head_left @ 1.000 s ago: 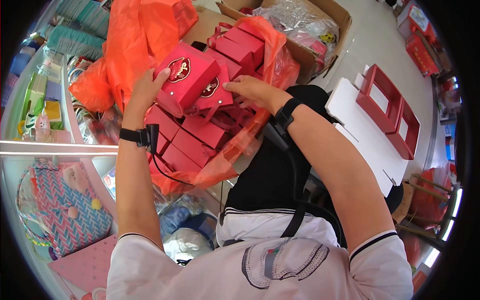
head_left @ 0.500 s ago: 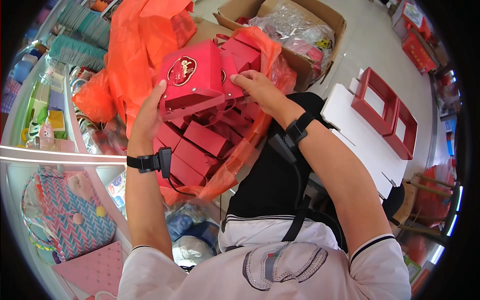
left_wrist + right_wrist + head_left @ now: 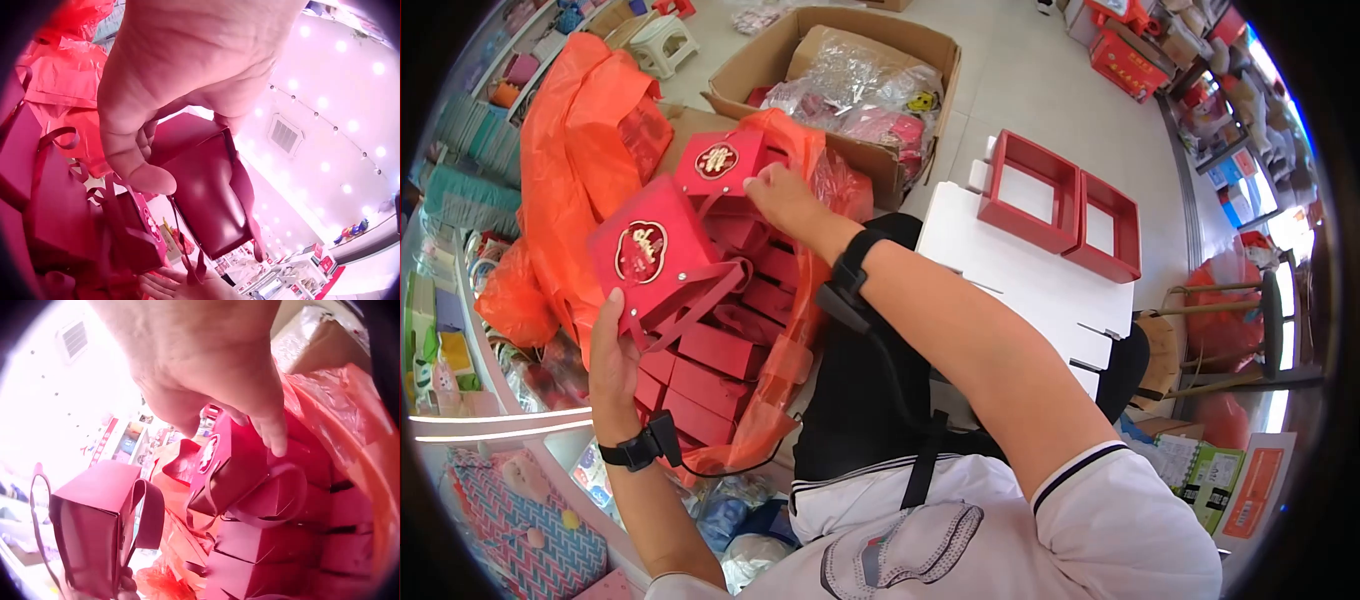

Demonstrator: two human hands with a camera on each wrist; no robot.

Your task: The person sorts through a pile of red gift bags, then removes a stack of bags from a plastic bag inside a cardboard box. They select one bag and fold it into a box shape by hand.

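Observation:
In the head view, my left hand holds a red gift box with a gold-lettered emblem and a strap handle. Its thumb lies along the box edge in the left wrist view, with the fingers partly hidden behind the box. My right hand pinches a second, similar red gift box at its right edge, farther from my body. In the right wrist view that box sits right under the fingers, above the pile. Several plain-sided red boxes lie packed below both hands in an orange plastic bag.
A carton with clear-wrapped goods stands beyond the bag. On the right, a white board carries a red two-part frame. Shelves with goods line the left side. A white stool stands at the back.
The view has swung to the right. The left box has tipped so its emblem faces up and moved away from the second box. The second box's emblem has come into full view.

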